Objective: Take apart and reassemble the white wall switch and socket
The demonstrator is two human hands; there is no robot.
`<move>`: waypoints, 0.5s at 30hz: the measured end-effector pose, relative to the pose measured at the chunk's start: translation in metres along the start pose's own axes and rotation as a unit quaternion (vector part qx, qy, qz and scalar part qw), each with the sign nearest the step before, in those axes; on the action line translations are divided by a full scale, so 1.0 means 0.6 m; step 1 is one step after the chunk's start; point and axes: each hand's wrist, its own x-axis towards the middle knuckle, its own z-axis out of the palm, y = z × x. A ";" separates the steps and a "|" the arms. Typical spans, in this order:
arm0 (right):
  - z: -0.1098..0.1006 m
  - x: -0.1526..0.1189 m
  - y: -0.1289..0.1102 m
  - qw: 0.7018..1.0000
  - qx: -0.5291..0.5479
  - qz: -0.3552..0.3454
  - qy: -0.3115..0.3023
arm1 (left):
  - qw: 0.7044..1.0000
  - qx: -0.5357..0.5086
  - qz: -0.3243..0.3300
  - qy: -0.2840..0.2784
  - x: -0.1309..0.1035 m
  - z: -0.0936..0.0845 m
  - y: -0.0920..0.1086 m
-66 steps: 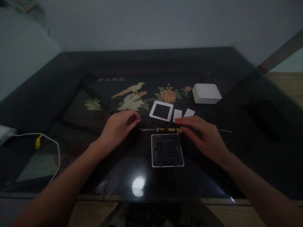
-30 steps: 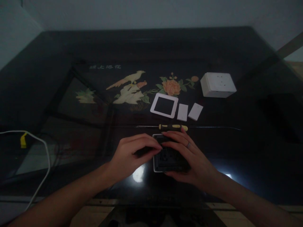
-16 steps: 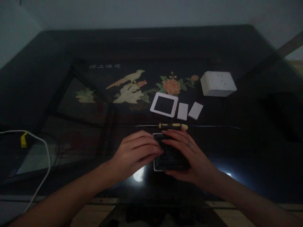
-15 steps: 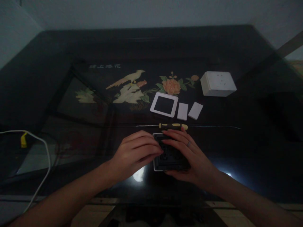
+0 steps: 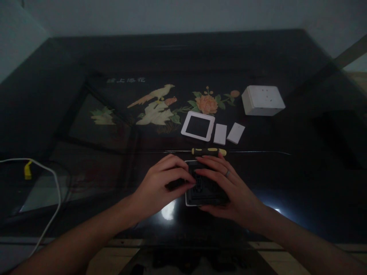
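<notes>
On the dark table in front of me lies what looks like a wall switch panel (image 5: 206,197), back side up, black inside with a thin white rim. My right hand (image 5: 233,187) is wrapped over its right part, with fingers along the far side and thumb at the near edge. Thumb and forefinger of my left hand (image 5: 168,181) are pinched together at the left of the black back; whatever they hold is too small and dark to make out. Just beyond the panel lies a screwdriver (image 5: 208,151) with a yellow and black handle.
Past the screwdriver lie a white square frame (image 5: 197,126) and two small white plates, one upright (image 5: 220,134), one slanted (image 5: 236,133). A white box (image 5: 263,100) stands at the back right. A white cable (image 5: 58,187) with a yellow tag runs down the left.
The left fingers have shifted slightly: the forefinger and thumb now show as a pinch with a gap behind them. My right hand stays on the panel.
</notes>
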 end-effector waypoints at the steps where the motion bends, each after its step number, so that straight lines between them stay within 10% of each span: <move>1: 0.000 0.000 0.000 1.000 0.001 -0.001 0.000 | 1.000 -0.006 -0.009 -0.002 -0.001 0.000 0.000; 15: -0.001 0.000 0.000 1.000 0.002 -0.001 -0.008 | 0.984 -0.114 -0.127 -0.040 0.008 -0.003 0.004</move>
